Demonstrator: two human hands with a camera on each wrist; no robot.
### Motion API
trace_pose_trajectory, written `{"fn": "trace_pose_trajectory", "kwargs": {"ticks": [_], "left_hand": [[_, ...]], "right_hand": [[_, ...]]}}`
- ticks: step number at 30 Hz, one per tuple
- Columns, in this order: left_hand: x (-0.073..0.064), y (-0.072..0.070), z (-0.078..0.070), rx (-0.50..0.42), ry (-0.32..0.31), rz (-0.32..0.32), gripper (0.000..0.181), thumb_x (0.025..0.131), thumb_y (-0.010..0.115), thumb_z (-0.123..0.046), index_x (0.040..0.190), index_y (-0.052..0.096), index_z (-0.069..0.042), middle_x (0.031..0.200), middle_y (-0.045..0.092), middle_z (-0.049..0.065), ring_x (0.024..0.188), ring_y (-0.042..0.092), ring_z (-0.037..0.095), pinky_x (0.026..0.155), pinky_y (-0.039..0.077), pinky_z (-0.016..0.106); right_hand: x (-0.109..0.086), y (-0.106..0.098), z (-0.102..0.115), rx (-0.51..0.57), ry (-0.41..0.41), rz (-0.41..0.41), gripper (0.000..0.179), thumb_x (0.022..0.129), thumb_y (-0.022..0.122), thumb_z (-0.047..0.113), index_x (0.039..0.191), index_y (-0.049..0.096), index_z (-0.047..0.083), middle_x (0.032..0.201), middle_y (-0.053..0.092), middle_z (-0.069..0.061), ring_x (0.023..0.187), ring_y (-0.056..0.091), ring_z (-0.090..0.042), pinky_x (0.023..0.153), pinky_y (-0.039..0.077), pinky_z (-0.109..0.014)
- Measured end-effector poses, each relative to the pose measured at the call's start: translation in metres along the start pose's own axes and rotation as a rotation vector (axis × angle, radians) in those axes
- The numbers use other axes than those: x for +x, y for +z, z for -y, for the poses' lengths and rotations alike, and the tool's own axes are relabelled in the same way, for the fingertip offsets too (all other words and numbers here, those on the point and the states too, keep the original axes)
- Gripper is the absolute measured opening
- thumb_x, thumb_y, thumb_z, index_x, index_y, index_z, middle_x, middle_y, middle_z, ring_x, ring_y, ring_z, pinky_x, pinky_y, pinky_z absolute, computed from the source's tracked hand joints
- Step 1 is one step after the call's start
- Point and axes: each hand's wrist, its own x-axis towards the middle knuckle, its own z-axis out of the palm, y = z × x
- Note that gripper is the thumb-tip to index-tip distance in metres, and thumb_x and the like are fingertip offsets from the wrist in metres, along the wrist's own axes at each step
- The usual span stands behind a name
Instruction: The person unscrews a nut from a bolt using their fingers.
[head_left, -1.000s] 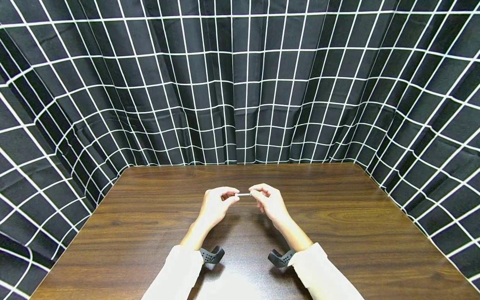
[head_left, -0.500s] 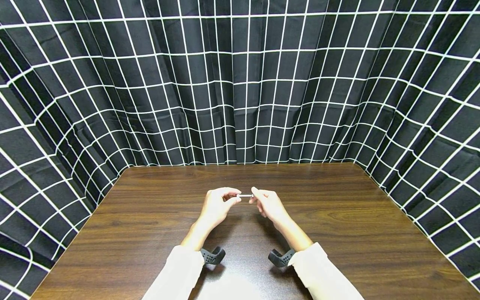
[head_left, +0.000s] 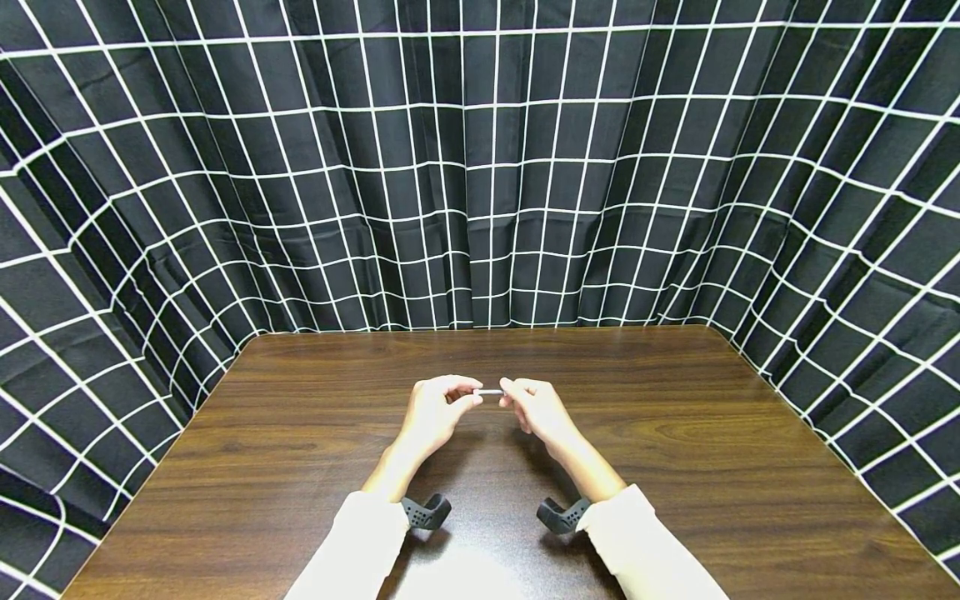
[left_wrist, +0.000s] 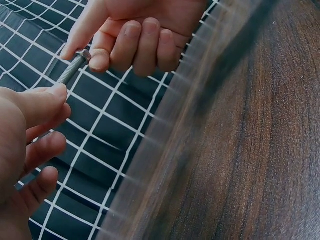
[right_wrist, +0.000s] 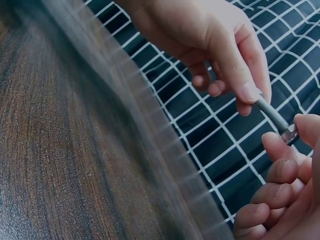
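Observation:
A silver threaded bolt (head_left: 491, 392) is held level between both hands, above the table. My left hand (head_left: 432, 412) pinches the end of its shank between thumb and finger; that tip is hidden by the fingers. At the other end, my right hand (head_left: 543, 412) has thumb and forefinger on either side of the bolt's hexagonal head. In the left wrist view the bolt (left_wrist: 73, 69) shows its thread between the two hands. The right wrist view shows the head of the bolt (right_wrist: 289, 133) between the right fingertips, the other right fingers curled below.
A dark brown wooden table (head_left: 300, 467) lies beneath the hands. Black curtains (head_left: 480, 183) with a white grid enclose its back and sides. Each wrist wears a dark grey strap mount, the left one (head_left: 427, 511) and the right one (head_left: 561, 516).
The right thumb and fingers have shifted against each other at the bolt's head, and the right hand has dropped slightly. The left hand keeps its pinch and has hardly moved.

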Motion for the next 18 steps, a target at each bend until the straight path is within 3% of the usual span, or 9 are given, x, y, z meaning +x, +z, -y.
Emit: {"fn": "trace_pose_trajectory", "kwargs": {"ticks": [7, 15, 18], "left_hand": [[-0.0003, -0.0023, -0.0017, -0.008, -0.001, 0.010, 0.016, 0.080, 0.077, -0.010, 0.096, 0.075, -0.006, 0.079, 0.071, -0.006, 0.061, 0.056, 0.004, 0.057, 0.045, 0.025], [-0.0003, -0.0037, -0.0018, -0.004, 0.010, -0.013, 0.015, 0.079, 0.078, -0.010, 0.095, 0.076, -0.011, 0.078, 0.070, -0.007, 0.060, 0.056, 0.004, 0.057, 0.045, 0.025], [-0.0005, -0.0038, -0.0007, -0.012, -0.001, -0.011, 0.015, 0.080, 0.077, -0.010, 0.095, 0.076, -0.009, 0.078, 0.070, -0.007, 0.060, 0.055, 0.004, 0.056, 0.045, 0.025]], "right_hand": [[-0.0020, -0.0021, 0.0080, 0.002, -0.021, 0.034, 0.034, 0.098, 0.057, 0.019, 0.089, 0.061, -0.014, 0.047, 0.041, 0.004, 0.041, 0.035, -0.008, 0.044, 0.031, -0.022], [0.0002, -0.0008, 0.0018, 0.035, -0.052, 0.012, 0.018, 0.094, 0.062, 0.015, 0.091, 0.066, -0.002, 0.050, 0.042, 0.003, 0.043, 0.036, -0.008, 0.044, 0.030, -0.022], [-0.0008, -0.0014, 0.0043, 0.064, -0.039, 0.017, 0.017, 0.094, 0.062, 0.010, 0.098, 0.065, -0.007, 0.053, 0.043, 0.003, 0.044, 0.037, -0.008, 0.045, 0.031, -0.022]]}}
